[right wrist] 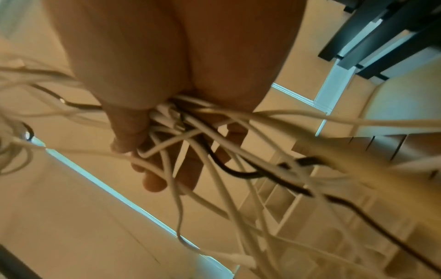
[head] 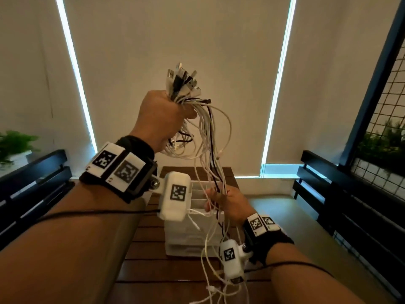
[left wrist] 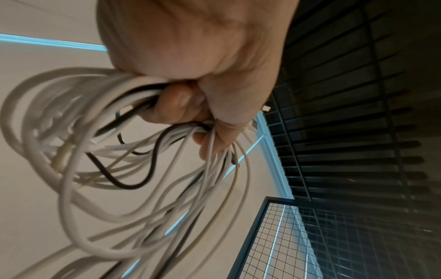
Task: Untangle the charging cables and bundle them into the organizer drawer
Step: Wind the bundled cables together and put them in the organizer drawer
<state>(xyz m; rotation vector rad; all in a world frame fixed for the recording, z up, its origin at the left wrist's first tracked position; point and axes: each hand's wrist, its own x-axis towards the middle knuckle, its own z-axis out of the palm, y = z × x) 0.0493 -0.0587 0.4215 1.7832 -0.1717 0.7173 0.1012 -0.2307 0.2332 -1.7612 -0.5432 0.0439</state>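
No words or numbers read anywhere; the wrist bands (head: 119, 170) carry only black-and-white square codes (perhaps tracking markers), lower centre.

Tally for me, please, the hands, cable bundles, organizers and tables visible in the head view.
hands: 2 (left hand, right hand)
cable bundle: 1, held by both hands
organizer: 1
table: 1
Total: 5

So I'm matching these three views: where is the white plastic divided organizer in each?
Head: white plastic divided organizer at centre, on the table below both hands.
Left wrist: not in view.
Right wrist: lower right, behind hanging cables.
Shared landmark: bundle of white and black charging cables.
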